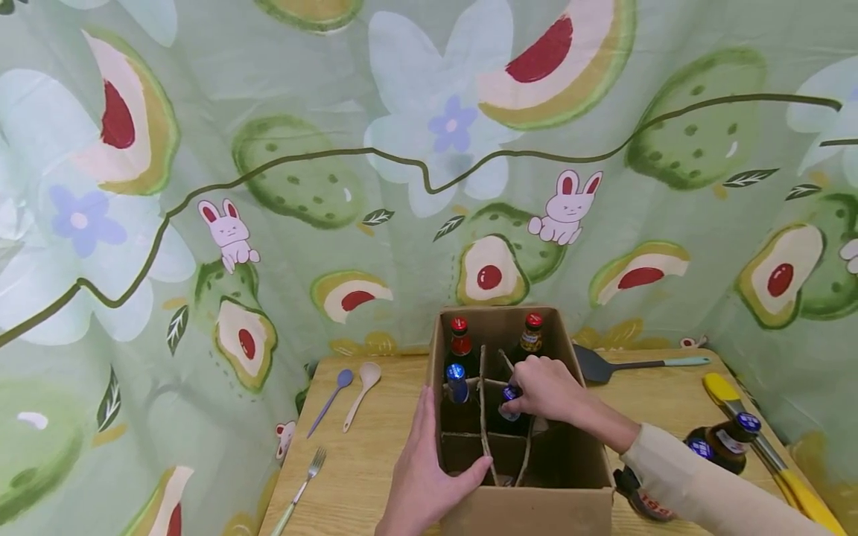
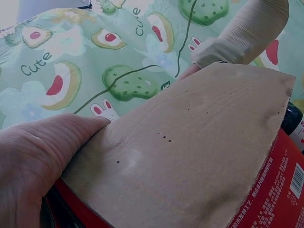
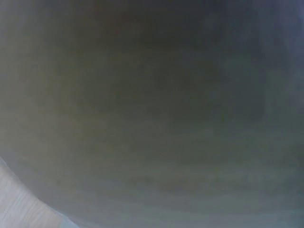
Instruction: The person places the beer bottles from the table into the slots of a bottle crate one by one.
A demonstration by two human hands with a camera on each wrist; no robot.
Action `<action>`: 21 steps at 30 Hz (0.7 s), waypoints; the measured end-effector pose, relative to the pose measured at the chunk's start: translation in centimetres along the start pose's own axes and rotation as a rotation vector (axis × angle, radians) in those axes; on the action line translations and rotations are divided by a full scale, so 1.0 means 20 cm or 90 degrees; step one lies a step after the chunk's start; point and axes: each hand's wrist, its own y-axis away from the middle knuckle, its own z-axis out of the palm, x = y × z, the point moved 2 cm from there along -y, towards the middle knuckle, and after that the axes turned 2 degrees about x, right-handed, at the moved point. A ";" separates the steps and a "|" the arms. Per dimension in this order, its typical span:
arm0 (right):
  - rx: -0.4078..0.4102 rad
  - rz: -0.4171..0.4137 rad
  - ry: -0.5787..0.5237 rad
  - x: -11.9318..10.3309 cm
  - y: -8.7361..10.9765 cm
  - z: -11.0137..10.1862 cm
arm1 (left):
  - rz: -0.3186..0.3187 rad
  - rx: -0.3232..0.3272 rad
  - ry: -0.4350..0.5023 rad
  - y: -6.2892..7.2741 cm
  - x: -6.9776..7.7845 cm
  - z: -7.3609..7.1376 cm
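A cardboard box (image 1: 526, 512) with dividers stands open in the head view. My right hand (image 1: 546, 388) reaches inside and grips the neck of a blue-capped bottle (image 1: 511, 412) in a middle compartment. Along the left wall lies my left hand (image 1: 429, 476), fingers straight on the outside and thumb across the front corner. Left of the gripped bottle is another blue-capped bottle (image 1: 457, 383); two red-capped bottles, a left one (image 1: 460, 342) and a right one (image 1: 532, 339), fill back compartments. A cardboard flap (image 2: 190, 142) lies beside my left hand in the left wrist view. The right wrist view is dark and blurred.
Right of the box stands a brown bottle (image 1: 724, 445), with another dark bottle (image 1: 646, 502) partly under my sleeve. A spatula (image 1: 603, 366) and yellow-ended utensils (image 1: 771, 439) lie nearby. On the left are a blue spoon (image 1: 342, 381), a beige spoon (image 1: 367, 380) and a fork (image 1: 311, 469).
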 end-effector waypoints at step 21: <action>0.250 0.020 -0.313 0.04 0.04 -0.11 | 0.002 0.008 0.005 0.01 0.00 0.01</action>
